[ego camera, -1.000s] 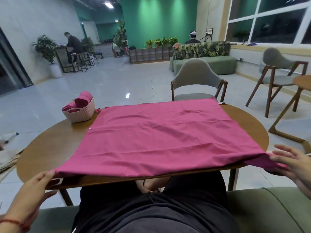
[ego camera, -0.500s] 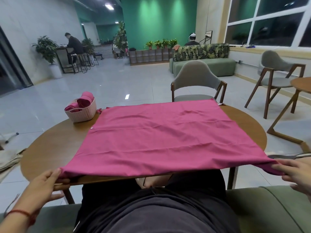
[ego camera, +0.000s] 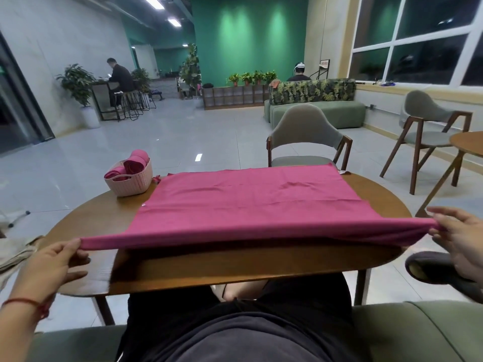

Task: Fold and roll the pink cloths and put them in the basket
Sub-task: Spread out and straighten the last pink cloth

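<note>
A large pink cloth [ego camera: 256, 199] lies spread over the round wooden table [ego camera: 86, 220]. Its near edge is lifted off the table and stretched taut between my hands. My left hand [ego camera: 56, 259] pinches the near left corner, and my right hand [ego camera: 460, 233] pinches the near right corner. A pale woven basket [ego camera: 130, 182] stands at the table's far left and holds rolled pink cloths [ego camera: 134, 163].
A grey chair [ego camera: 305, 137] faces me across the table. At the right stand another chair [ego camera: 428, 131] and a second wooden table [ego camera: 467, 142]. A dark slipper [ego camera: 433, 267] lies by my right hand. I sit on a green sofa [ego camera: 418, 333].
Both hands have raised the cloth's near edge off the table and carried it forward, away from me. The front strip of the table now shows bare.
</note>
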A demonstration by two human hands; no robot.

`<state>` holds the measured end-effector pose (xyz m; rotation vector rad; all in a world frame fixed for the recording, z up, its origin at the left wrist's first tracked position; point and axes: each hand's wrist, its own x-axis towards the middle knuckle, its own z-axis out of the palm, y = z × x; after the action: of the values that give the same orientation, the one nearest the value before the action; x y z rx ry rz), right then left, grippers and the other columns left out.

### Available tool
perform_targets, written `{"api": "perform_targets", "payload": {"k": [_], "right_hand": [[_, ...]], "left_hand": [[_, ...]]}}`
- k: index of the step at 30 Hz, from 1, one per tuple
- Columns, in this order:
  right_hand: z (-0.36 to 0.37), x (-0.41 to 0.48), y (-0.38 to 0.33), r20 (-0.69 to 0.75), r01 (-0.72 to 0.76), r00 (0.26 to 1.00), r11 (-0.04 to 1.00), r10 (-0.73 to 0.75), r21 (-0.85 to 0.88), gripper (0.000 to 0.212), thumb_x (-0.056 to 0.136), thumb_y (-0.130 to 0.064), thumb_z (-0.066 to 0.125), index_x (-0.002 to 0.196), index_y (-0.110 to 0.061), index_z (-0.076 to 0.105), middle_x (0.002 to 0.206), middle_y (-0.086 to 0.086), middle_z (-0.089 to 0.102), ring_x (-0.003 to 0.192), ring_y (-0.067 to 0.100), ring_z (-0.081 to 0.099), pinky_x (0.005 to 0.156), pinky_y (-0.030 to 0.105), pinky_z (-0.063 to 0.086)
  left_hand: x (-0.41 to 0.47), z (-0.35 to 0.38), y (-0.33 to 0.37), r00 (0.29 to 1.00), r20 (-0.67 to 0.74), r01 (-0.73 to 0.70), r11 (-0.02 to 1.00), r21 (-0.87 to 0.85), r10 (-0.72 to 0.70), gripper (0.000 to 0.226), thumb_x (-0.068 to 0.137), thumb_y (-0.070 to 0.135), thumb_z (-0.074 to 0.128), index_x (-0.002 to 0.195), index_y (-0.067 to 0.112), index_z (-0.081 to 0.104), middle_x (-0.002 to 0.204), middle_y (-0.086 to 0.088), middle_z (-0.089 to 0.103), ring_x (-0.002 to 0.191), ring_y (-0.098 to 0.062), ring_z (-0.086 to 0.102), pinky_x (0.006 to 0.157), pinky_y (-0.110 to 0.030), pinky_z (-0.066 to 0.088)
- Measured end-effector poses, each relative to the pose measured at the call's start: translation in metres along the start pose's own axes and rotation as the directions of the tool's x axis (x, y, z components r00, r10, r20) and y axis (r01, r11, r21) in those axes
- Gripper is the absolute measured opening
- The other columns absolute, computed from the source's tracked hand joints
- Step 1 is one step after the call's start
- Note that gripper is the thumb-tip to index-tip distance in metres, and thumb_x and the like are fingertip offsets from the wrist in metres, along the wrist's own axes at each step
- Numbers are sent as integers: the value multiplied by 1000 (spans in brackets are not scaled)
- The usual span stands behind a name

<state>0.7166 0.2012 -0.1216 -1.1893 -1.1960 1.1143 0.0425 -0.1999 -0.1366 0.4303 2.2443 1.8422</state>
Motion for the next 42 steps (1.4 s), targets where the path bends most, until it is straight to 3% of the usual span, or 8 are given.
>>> {"api": "perform_targets", "payload": {"k": [9,13,20,25,28,32,35,42], "right_hand": [[14,65,-23,-25,104,993,970,-112,-219,22,110,-13,50,108,-18,71,86,26,63,41,16,57,36,18,47],[-4,96,-18,98,-13,995,991,27,-133,38,85,-59,80,101,-26,72,95,24,63,43,15,64,40,20,52],[55,34,-71,201,-59,978,998,53,22,25,96,4,65,108,-18,71,85,1,80,74,6,78,68,24,61],[71,55,-78,254,-39,967,999,29,33,51,66,-4,87,114,-10,72,91,4,79,90,13,77,69,21,64],[80,68,-76,229,52,973,997,-36,-63,36,91,3,75,126,-3,69,109,15,73,101,22,69,78,27,65],[91,87,-59,252,64,968,974,-7,-219,19,92,-3,78,110,-6,73,106,20,75,100,32,71,79,34,64],[102,98,-43,242,115,969,941,-37,-318,14,91,-2,80,103,-7,74,101,21,75,89,29,70,72,31,64],[101,117,0,171,34,984,895,48,-445,17,84,-10,90,97,-13,79,103,14,77,110,34,69,101,47,54]], "left_hand": [[35,-13,63,996,71,-65,975,213,51,28,110,27,50,99,4,61,68,-15,48,57,-28,54,48,-32,58],[24,-21,61,990,133,25,990,142,-44,26,106,21,61,98,-3,62,79,-23,70,63,-27,74,51,-31,62],[34,-7,52,995,98,41,997,-62,-35,21,102,9,64,115,-7,64,102,-27,71,68,-18,77,59,-28,64],[52,8,59,987,152,89,968,-235,-54,33,100,4,63,130,-11,62,122,-24,68,97,-23,71,101,-40,52],[60,10,56,960,258,147,980,-135,-108,34,98,-5,60,131,-9,62,124,-22,69,105,-24,68,105,-40,50],[68,12,40,981,170,78,990,119,-98,22,97,1,68,118,-5,70,110,-23,73,99,-29,69,69,-29,65],[72,18,31,986,155,6,954,299,-55,19,99,21,71,106,4,76,108,-17,71,107,-30,62,83,-40,55],[81,26,12,986,102,81,917,390,-131,35,99,47,65,106,15,75,108,-7,74,106,-30,67,87,-44,53]]}}
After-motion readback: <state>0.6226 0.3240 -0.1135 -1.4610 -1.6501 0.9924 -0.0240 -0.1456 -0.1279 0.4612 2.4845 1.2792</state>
